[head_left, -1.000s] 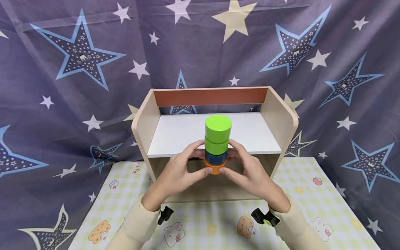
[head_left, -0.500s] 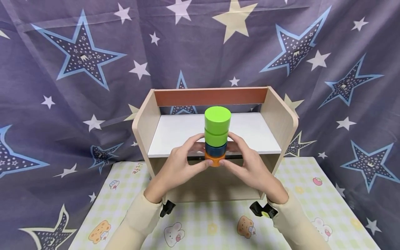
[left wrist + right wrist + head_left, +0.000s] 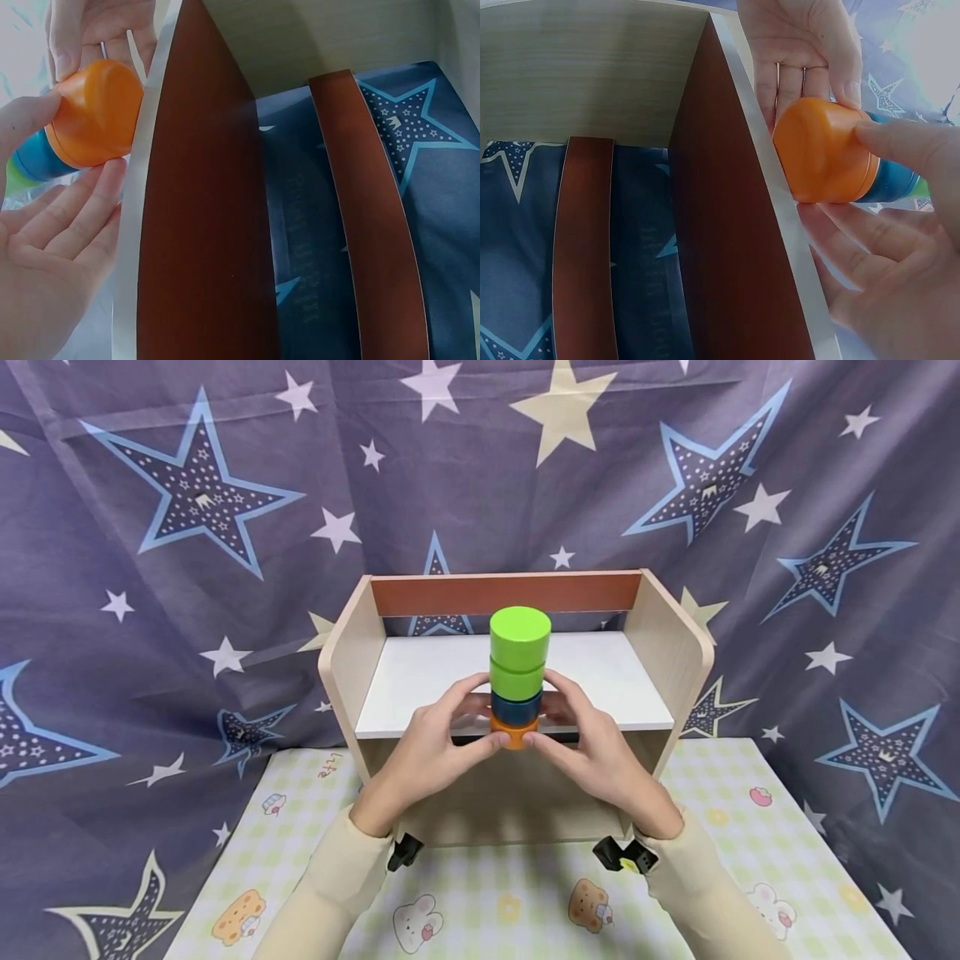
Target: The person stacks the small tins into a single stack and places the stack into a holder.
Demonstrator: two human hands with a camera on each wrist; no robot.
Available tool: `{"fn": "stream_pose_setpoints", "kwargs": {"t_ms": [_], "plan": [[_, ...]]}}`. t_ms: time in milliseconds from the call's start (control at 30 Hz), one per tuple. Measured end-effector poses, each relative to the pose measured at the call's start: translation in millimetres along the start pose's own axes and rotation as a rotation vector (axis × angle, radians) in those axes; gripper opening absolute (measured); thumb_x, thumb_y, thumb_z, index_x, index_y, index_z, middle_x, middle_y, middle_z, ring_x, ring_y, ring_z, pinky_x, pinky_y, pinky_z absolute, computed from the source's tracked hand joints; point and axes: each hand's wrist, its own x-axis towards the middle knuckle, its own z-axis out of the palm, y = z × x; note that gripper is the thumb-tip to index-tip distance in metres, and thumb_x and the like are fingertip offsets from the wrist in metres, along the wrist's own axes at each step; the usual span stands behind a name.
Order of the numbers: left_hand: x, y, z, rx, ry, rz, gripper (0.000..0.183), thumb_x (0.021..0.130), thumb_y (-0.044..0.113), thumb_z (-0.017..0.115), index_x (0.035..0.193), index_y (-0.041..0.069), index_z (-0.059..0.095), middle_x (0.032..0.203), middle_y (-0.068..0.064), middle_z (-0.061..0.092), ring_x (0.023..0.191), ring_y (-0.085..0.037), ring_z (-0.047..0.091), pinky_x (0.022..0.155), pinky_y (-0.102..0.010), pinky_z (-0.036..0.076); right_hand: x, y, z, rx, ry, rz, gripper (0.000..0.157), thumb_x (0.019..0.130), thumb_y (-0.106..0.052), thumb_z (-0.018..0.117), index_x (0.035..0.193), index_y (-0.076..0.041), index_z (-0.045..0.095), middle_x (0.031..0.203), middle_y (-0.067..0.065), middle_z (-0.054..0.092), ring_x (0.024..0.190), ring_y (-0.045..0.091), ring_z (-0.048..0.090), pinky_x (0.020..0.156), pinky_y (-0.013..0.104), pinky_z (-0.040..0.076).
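Both hands hold one upright stack of cups in front of the small wooden shelf unit. Two bright green cups [image 3: 519,639] form the top, a dark blue cup [image 3: 516,707] sits under them, and an orange cup [image 3: 514,735] is lowest. From the left side my left hand [image 3: 429,750] grips the stack, its thumb on the orange cup. My right hand [image 3: 600,747] mirrors it from the right. In the wrist views the orange cup's rounded base [image 3: 105,112] appears close beside the white shelf board's front edge; whether they touch, I cannot tell.
The white shelf board [image 3: 405,681] lies between two wooden side panels [image 3: 670,639], with a brown rail [image 3: 510,594] across the back. A checked tablecloth [image 3: 465,893] covers the table below. Behind hangs a star-patterned curtain [image 3: 480,468].
Both hands have raised the stack together, moving it up in the head view to overlap more of the white board. The grip looks the same.
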Motion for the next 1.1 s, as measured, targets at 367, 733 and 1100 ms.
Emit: {"fn": "stream_pose_setpoints", "kwargs": {"t_ms": [367,733,1100], "plan": [[2.9,-4.5,2.1,-0.008,-0.006,-0.078,0.069,0.091,0.031,0.077,0.15,0.022,0.042,0.121,0.003,0.068,0.111,-0.013,0.064,0.095,-0.043,0.054,3.4,5.9,3.1,0.007,0.015,0.013,0.076,0.091,-0.007,0.075,0.154,-0.011,0.032,0.126,0.011,0.066,0.111,0.022,0.065,0.093,0.043,0.055],[6.5,-7.0,3.6,-0.01,0.023,-0.109,0.067,0.091,0.029,0.077,0.148,0.019,0.044,0.123,0.0,0.068,0.109,-0.014,0.065,0.093,-0.039,0.056,7.8,10.1,3.4,-0.017,0.018,0.023,0.073,0.093,-0.01,0.073,0.154,-0.011,0.032,0.128,0.013,0.065,0.107,0.023,0.066,0.09,0.042,0.057],[9.7,-8.4,5.8,0.006,0.071,-0.119,0.065,0.09,0.023,0.078,0.146,0.012,0.047,0.119,-0.001,0.067,0.108,-0.014,0.065,0.097,-0.033,0.053,11.1,12.8,5.1,-0.056,0.072,-0.003,0.074,0.092,-0.006,0.074,0.153,-0.008,0.033,0.124,0.013,0.064,0.104,0.023,0.066,0.087,0.039,0.058]]}}
